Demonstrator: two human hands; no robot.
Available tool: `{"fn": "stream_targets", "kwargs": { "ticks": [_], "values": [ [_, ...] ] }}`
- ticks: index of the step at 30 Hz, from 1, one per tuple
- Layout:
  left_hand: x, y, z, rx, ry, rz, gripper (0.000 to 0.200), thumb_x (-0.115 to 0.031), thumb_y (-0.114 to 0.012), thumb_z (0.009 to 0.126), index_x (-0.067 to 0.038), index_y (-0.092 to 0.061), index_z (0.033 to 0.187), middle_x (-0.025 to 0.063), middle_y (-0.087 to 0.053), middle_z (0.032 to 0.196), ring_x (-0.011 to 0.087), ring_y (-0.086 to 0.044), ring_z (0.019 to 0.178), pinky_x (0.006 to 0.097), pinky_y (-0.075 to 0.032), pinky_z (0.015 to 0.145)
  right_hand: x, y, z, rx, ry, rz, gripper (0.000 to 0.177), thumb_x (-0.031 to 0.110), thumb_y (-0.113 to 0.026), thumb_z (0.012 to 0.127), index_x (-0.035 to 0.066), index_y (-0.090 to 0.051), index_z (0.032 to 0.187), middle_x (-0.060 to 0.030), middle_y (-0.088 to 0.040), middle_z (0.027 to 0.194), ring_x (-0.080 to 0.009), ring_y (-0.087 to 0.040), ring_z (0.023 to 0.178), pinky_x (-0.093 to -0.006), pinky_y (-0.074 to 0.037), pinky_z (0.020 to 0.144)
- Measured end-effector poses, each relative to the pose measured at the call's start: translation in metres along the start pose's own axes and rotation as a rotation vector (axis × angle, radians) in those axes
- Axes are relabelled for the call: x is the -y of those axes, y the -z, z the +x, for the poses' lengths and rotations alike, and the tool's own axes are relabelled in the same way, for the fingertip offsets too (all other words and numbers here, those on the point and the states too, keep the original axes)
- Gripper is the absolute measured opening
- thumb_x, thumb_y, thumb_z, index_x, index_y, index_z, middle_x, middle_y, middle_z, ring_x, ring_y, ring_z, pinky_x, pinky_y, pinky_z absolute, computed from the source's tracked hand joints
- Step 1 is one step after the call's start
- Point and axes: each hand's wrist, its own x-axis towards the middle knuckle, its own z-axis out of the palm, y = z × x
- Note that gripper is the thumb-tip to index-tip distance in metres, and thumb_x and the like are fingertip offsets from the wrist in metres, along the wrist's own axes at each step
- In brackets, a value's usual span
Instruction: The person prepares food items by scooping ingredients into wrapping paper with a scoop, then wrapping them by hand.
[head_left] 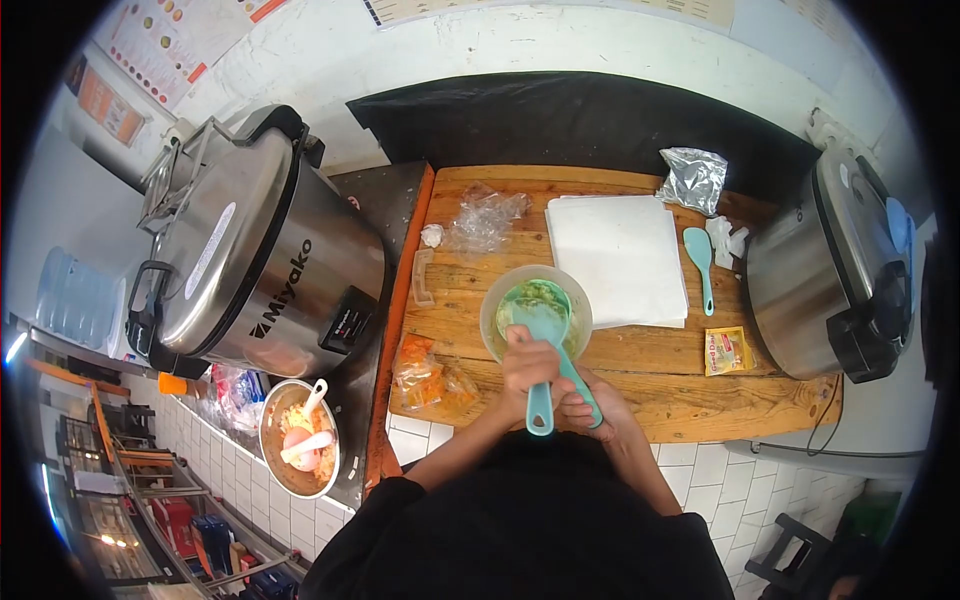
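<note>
A translucent round bowl (491, 325) stands on the wooden table in front of me, with green, mushy food (545, 290) inside it. My left hand (530, 370) is closed around a turquoise rice paddle (540, 408), whose holed handle end sticks out below the fist. Crossing it, a second turquoise utensil (577, 385) has its handle in my right hand (592, 400). Both utensils reach into the bowl, where their heads overlap; the second one's rounded head looks like a large spoon, partly covered by the paddle.
White paper sheets (620, 260) lie behind the bowl. To their right are another turquoise paddle (699, 265), a yellow sachet (728, 351) and a silver foil pouch (693, 180). Large steel rice cookers stand left (270, 250) and right (800, 270). A metal bowl (270, 450) of orange food sits lower left.
</note>
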Motion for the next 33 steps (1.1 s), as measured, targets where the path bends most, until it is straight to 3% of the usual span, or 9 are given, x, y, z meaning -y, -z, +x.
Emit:
{"fn": "stream_targets", "kwargs": {
  "ticks": [8,12,16,18,22,24,26,30,33],
  "values": [
    [0.004,0.010,0.015,-0.152,0.126,-0.275,0.044,-0.029,-0.051,0.084,-0.007,-0.040,0.047,0.0028,-0.045,0.048,0.0174,-0.048,0.047,0.0288,-0.027,0.061,0.002,-0.004,0.009,0.007,-0.010,0.042,0.021,0.031,-0.030,0.094,0.014,-0.043,0.094,0.0013,-0.037,0.055,-0.0046,-0.032,0.038,-0.0161,-0.022,0.029],
    [0.001,0.028,0.023,-0.559,0.108,-0.338,0.061,-0.048,-0.029,0.090,-0.010,-0.039,0.045,0.0007,-0.042,0.043,0.0145,-0.045,0.045,0.0314,-0.030,0.071,0.003,-0.008,0.008,0.050,-0.025,0.105,0.023,0.029,-0.028,0.095,0.015,-0.044,0.105,0.0011,-0.036,0.056,-0.0045,-0.031,0.038,-0.0161,-0.023,0.029],
    [-0.016,0.053,0.021,-0.605,0.080,-0.519,0.063,-0.051,-0.021,0.090,-0.012,-0.037,0.044,-0.0007,-0.036,0.040,0.0139,-0.040,0.042,0.0325,-0.029,0.074,0.007,0.001,0.008,0.207,-0.071,0.299,0.038,0.026,-0.029,0.094,0.014,-0.032,0.130,-0.0011,-0.037,0.058,-0.0066,-0.032,0.040,-0.0169,-0.028,0.030],
    [-0.022,0.060,0.014,-0.506,0.221,-0.721,0.064,-0.051,-0.017,0.090,-0.012,-0.035,0.044,-0.0014,-0.033,0.040,0.0133,-0.036,0.041,0.0328,-0.028,0.076,0.009,0.004,0.008,0.218,-0.075,0.332,0.038,0.026,-0.029,0.094,0.014,-0.033,0.130,-0.0013,-0.037,0.058,-0.0068,-0.033,0.040,-0.0174,-0.028,0.031],
    [-0.021,0.046,0.006,-0.532,0.538,-0.970,0.060,-0.050,-0.021,0.091,-0.012,-0.032,0.045,-0.0009,-0.032,0.042,0.0136,-0.035,0.047,0.0284,-0.030,0.068,0.010,0.014,0.012,0.194,-0.121,0.437,0.035,0.028,-0.028,0.095,0.016,-0.037,0.126,-0.0003,-0.036,0.059,-0.0068,-0.032,0.041,-0.0179,-0.026,0.031],
    [-0.010,0.043,0.007,-0.595,0.668,-1.019,0.059,-0.050,-0.025,0.090,-0.015,-0.030,0.043,-0.0025,-0.028,0.041,0.0120,-0.031,0.047,0.0291,-0.031,0.077,0.010,0.011,0.011,0.248,-0.145,0.434,0.035,0.028,-0.028,0.095,0.015,-0.038,0.125,-0.0006,-0.036,0.059,-0.0072,-0.032,0.042,-0.0185,-0.026,0.031],
    [0.006,0.044,0.007,-0.867,0.993,-1.270,0.054,-0.049,-0.035,0.089,-0.016,-0.031,0.046,-0.0032,-0.027,0.043,0.0092,-0.030,0.047,0.0287,-0.032,0.075,0.009,0.008,0.010,0.302,-0.165,0.430,0.034,0.028,-0.028,0.094,0.014,-0.039,0.123,-0.0010,-0.036,0.060,-0.0076,-0.032,0.042,-0.0191,-0.027,0.032],
    [0.039,0.044,-0.009,-1.058,1.175,-1.647,0.048,-0.048,-0.046,0.084,-0.014,-0.035,0.051,-0.0033,-0.028,0.046,0.0089,-0.037,0.053,0.0275,-0.038,0.074,0.010,0.007,0.011,0.295,-0.158,0.446,0.034,0.028,-0.028,0.094,0.014,-0.038,0.124,-0.0011,-0.036,0.060,-0.0075,-0.032,0.042,-0.0189,-0.027,0.032],
    [0.048,0.045,-0.013,-1.129,1.282,-1.628,0.044,-0.047,-0.047,0.083,-0.014,-0.039,0.055,-0.0036,-0.030,0.048,0.0103,-0.041,0.058,0.0311,-0.040,0.078,0.011,0.009,0.014,0.210,-0.078,0.342,0.033,0.027,-0.028,0.095,0.014,-0.039,0.123,-0.0007,-0.036,0.059,-0.0068,-0.032,0.041,-0.0177,-0.026,0.031]
  ]
}}
